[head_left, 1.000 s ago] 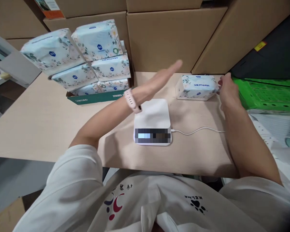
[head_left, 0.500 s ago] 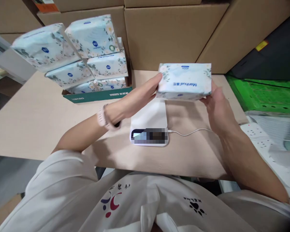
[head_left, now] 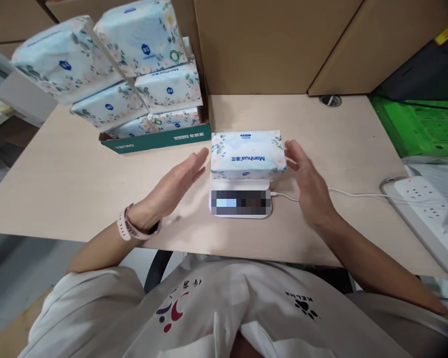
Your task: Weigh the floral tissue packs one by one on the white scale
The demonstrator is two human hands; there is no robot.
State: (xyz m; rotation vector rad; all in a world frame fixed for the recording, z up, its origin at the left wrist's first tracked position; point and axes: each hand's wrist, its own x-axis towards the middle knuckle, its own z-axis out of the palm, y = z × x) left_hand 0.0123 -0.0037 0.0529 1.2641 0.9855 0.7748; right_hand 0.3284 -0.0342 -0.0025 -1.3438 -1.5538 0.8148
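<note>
the pack [head_left: 248, 155] is being carried on the scale [head_left: 241, 203]. the left hand [head_left: 173, 183] and the right hand [head_left: 309, 183] are being held open on either side of the scale, possibly just touching the pack.

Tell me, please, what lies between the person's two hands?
In the head view, a tissue pack sits on the white scale between the open left hand and right hand; whether the fingertips touch it is unclear.
</note>
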